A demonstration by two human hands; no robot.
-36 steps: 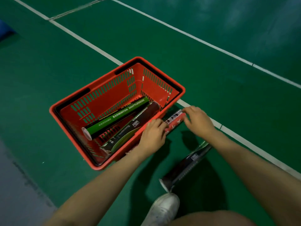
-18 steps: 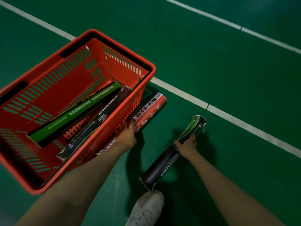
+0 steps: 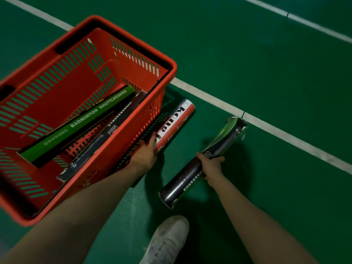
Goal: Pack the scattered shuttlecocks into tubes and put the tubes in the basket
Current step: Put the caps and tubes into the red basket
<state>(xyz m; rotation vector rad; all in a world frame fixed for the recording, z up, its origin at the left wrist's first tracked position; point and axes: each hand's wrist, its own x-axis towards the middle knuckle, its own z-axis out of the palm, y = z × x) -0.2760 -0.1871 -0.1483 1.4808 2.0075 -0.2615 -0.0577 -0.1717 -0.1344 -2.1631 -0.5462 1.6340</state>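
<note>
Gripping the black-and-green tube at mid-length, right hand has its fingers curled round it, right of the red basket; floor contact unclear. Left hand curls round the near end of the red-and-white tube, just beside the basket's right wall. Inside the basket: green tube and black tube, side by side. White shoe nearest.

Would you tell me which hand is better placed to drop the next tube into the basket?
Right. The right hand grips the black tube round its middle, beside the basket. The left hand only touches the end of the red tube, tight against the basket's wall.
</note>
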